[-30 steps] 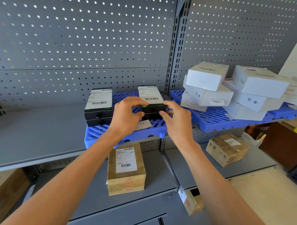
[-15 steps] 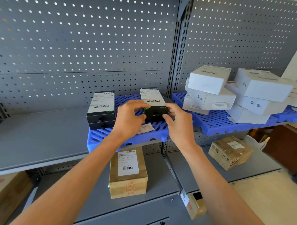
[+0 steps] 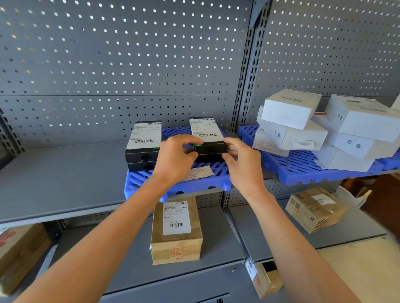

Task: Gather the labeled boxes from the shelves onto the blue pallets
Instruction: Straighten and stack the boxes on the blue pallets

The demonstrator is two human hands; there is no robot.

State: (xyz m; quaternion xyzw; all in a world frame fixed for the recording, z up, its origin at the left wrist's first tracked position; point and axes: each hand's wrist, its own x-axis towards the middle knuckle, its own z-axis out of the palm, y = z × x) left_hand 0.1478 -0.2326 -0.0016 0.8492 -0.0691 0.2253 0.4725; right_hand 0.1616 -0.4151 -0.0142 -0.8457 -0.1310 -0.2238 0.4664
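Note:
A black box with a white barcode label (image 3: 207, 138) lies on the left blue pallet (image 3: 170, 186) on the upper shelf. My left hand (image 3: 174, 160) grips its near left corner and my right hand (image 3: 242, 163) grips its near right corner. To its left, two more black labeled boxes (image 3: 143, 146) are stacked on the same pallet. A loose paper label (image 3: 199, 173) lies on the pallet under my hands. Several white boxes (image 3: 291, 130) are piled on the right blue pallet (image 3: 308, 169).
On the lower shelf stand a brown labeled carton (image 3: 176, 230) and a second brown carton (image 3: 315, 209) to the right. Another carton (image 3: 11, 255) sits low at the left. The grey shelf (image 3: 55, 179) stretches left of the pallet. A perforated grey wall backs everything.
Both hands have kept their hold on the black box and shifted it slightly farther back on the pallet. The camera has tilted a little.

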